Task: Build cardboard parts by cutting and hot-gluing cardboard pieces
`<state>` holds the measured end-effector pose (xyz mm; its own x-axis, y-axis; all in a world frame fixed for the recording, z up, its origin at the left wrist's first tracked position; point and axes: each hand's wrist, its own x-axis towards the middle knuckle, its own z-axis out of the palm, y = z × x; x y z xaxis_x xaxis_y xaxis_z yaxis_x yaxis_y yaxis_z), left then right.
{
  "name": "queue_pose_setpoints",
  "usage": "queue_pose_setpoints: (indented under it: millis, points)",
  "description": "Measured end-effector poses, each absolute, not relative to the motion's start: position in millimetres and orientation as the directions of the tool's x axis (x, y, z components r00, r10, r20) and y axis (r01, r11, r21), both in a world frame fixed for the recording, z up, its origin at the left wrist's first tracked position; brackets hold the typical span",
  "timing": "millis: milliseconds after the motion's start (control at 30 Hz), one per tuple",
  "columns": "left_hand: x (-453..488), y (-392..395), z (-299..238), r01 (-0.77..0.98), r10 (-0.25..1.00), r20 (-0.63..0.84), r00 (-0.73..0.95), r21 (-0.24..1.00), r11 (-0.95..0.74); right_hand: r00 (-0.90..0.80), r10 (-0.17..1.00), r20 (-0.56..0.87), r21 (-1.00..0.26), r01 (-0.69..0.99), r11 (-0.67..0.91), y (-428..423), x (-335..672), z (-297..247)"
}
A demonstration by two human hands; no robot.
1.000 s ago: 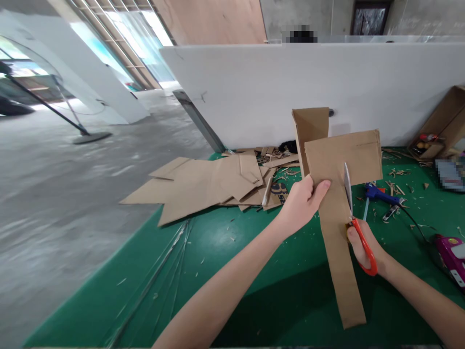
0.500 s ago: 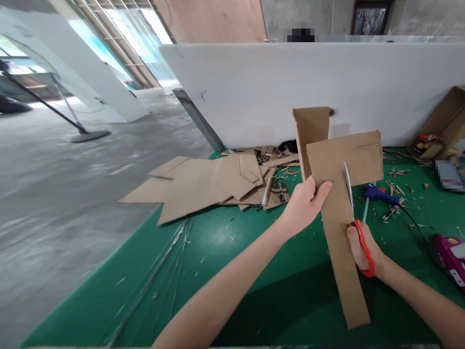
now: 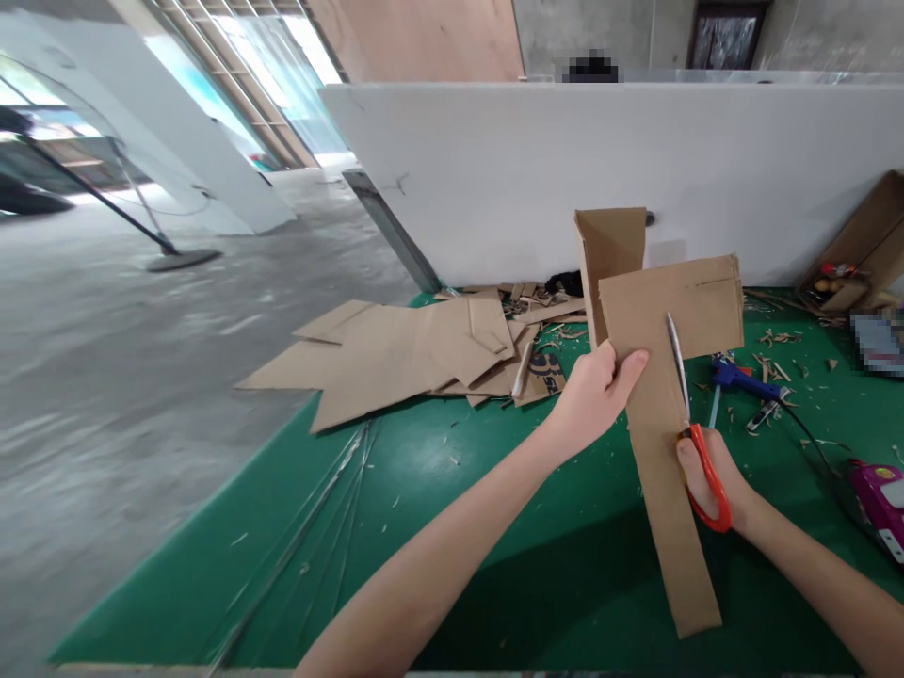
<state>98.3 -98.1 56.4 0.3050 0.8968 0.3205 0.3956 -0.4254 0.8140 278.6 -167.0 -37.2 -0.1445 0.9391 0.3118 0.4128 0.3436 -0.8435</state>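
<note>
My left hand (image 3: 597,395) is closed on the left edge of a brown cardboard piece (image 3: 664,414) held upright above the green table (image 3: 438,527). The cardboard is wide at the top and has a long narrow strip hanging down. My right hand (image 3: 710,476) grips red-handled scissors (image 3: 696,438), whose blades point up along the right side of the strip. A folded cardboard flap (image 3: 611,250) sticks up behind the piece.
Flat cardboard sheets (image 3: 402,353) lie at the table's far left, overhanging its edge. A blue glue gun (image 3: 741,381), its cable and cardboard scraps lie on the right, with a pink tool (image 3: 879,494) at the right edge. A white partition (image 3: 565,169) backs the table; an open box (image 3: 858,250) sits at far right.
The cardboard and both hands have shifted slightly right and a little down in view; the scissor blades sit a bit higher up the cardboard edge.
</note>
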Motion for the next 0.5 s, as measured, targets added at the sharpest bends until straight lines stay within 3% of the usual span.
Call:
queue_pose_setpoints:
  millis: [200,500]
  points:
    - [99.0,-98.2,54.7,0.415,0.890,0.292,0.349,0.804,-0.426,-0.171,0.957,0.234,-0.908,0.314,0.278,-168.8,279.9,-32.2]
    - [101.0,-100.8,56.5,0.403,0.879,0.297,0.373,0.802,-0.441,-0.122,0.951,0.284,-0.845,0.436,0.308,-167.4,278.7,-35.1]
